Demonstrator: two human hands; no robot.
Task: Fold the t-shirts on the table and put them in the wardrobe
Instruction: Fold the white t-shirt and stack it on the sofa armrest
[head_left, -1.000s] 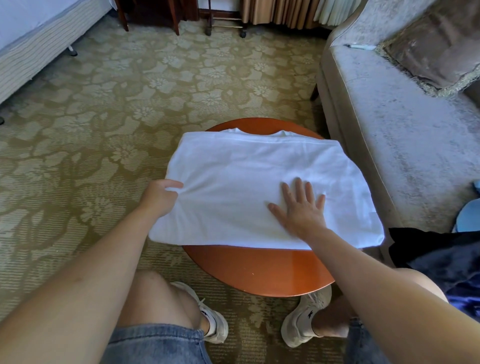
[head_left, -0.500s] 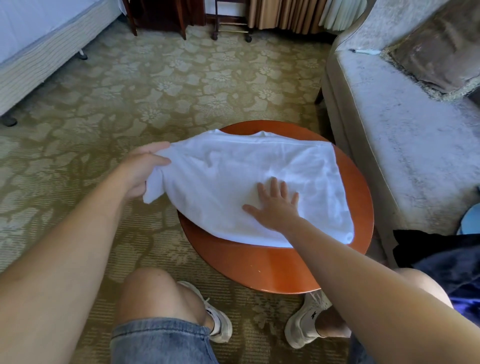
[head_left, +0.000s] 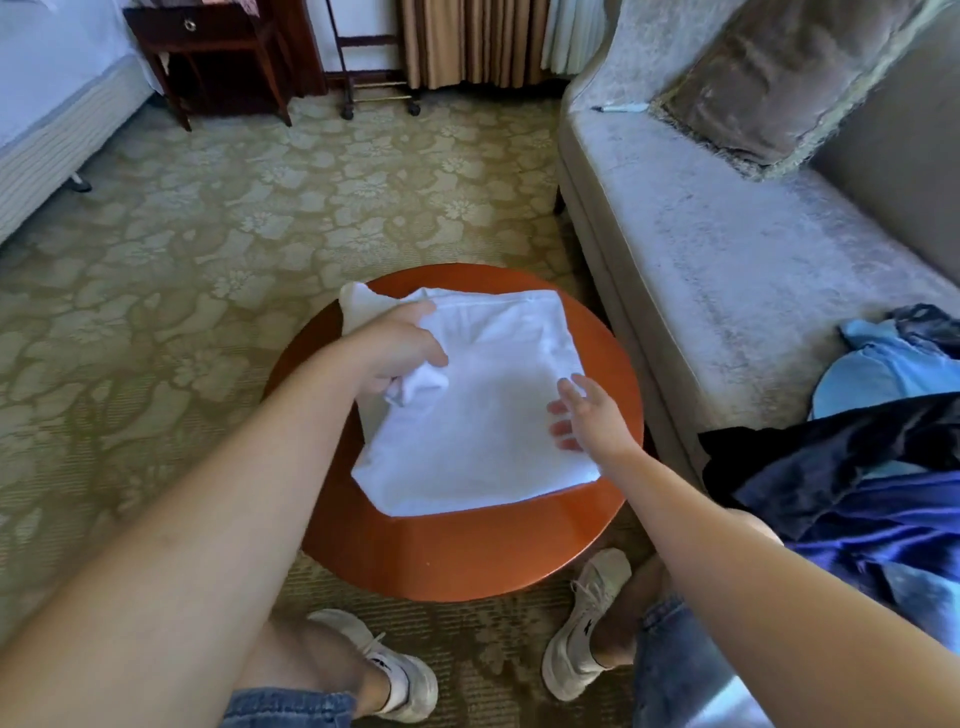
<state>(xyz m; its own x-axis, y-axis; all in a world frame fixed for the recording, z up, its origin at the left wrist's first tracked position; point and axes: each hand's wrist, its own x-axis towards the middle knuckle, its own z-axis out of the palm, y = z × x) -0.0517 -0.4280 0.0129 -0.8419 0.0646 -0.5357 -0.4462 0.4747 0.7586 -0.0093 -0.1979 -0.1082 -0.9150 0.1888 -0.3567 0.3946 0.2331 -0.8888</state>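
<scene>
A white t-shirt (head_left: 483, 415) lies partly folded on the round orange-brown table (head_left: 467, 551). My left hand (head_left: 400, 348) grips the shirt's left part, which is carried over onto the middle of the shirt. My right hand (head_left: 587, 415) is at the shirt's right edge with its fingers spread and relaxed, holding nothing. A dark blue garment (head_left: 841, 483) and a light blue garment (head_left: 893, 364) lie heaped on the grey sofa (head_left: 727, 270) to my right.
A brown cushion (head_left: 779, 67) and a pen (head_left: 618, 108) lie on the sofa's far end. A bed (head_left: 47, 114) stands at far left, with a dark wooden side table (head_left: 208, 52) and a wheeled rack (head_left: 374, 88) beyond patterned carpet. My knees and white shoes are under the table's near edge.
My left hand has carried the shirt's left side up and over to the right, folding it onto the middle. My right hand has lifted off the shirt's centre and shifted to its right edge.
</scene>
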